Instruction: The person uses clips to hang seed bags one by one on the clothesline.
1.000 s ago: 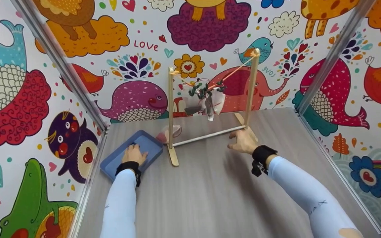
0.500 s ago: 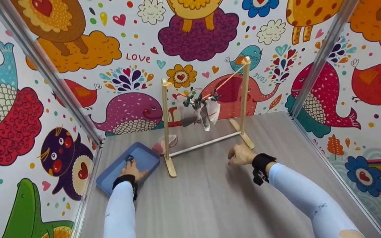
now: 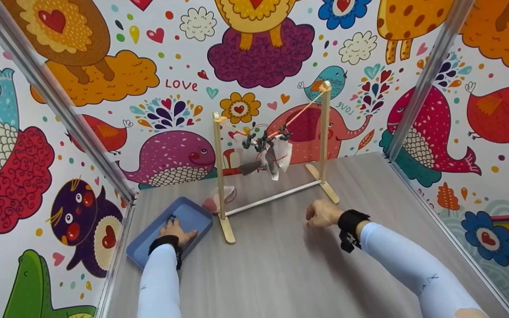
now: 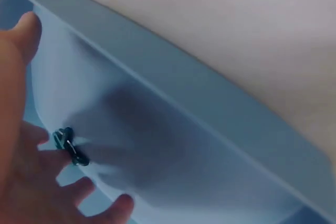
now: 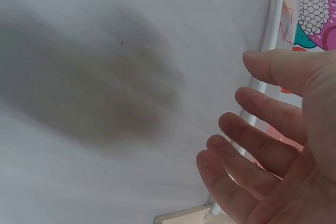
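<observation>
My left hand (image 3: 176, 232) is inside a blue tray (image 3: 142, 248), its fingers spread low over the bottom. A small dark green clip (image 4: 70, 146) lies in the tray right at the fingertips in the left wrist view. My right hand (image 3: 324, 213) hovers over the table in front of a wooden stand (image 3: 324, 145), holding nothing, with its fingers loosely bent. An orange cord (image 3: 302, 115) runs between the stand's two posts. From it hang several small whitish pouches (image 3: 284, 157) with red strings, bunched in the middle with dark green clips (image 3: 261, 142).
A white rod (image 3: 274, 197) joins the stand's feet low above the table (image 3: 272, 265). One pinkish pouch (image 3: 212, 204) lies behind the left post, beside the tray. Printed cartoon walls (image 3: 175, 159) and metal corner rails (image 3: 60, 97) enclose the table.
My right hand has drawn back from the stand's right foot toward me. The left hand stays in the tray, its fingers spreading around the clip. The head view has tilted slightly upward.
</observation>
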A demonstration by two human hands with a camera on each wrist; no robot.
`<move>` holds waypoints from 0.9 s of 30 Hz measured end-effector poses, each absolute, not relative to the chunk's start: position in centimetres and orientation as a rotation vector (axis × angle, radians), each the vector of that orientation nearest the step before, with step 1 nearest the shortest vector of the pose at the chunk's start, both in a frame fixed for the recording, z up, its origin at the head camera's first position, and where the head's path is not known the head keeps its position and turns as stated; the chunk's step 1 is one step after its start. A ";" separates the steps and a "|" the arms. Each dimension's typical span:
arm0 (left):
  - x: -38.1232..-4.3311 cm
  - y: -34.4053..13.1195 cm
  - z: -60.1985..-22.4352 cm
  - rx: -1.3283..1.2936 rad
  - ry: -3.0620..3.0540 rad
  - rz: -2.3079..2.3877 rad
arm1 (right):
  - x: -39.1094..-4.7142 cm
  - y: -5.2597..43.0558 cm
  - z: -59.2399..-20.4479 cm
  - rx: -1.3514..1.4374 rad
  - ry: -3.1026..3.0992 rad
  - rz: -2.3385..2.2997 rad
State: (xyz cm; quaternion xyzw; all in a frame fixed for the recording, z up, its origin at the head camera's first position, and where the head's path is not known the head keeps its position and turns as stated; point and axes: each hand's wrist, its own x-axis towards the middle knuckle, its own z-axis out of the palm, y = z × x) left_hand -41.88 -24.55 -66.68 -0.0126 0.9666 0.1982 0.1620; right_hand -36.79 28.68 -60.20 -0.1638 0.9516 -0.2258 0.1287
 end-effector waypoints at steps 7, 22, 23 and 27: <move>-40.0 -24.2 -64.8 0.005 2.875 0.471 | -36.6 28.3 -59.6 -0.422 2.754 -0.636; -38.6 -23.6 -66.1 -0.172 2.975 0.546 | -35.6 27.9 -60.5 -0.458 2.712 -0.649; -38.6 -23.6 -65.9 -0.172 2.973 0.560 | -35.5 27.9 -60.4 -0.453 2.723 -0.644; -38.6 -23.4 -64.6 -0.122 2.982 0.614 | -35.5 27.8 -59.9 -0.463 2.753 -0.651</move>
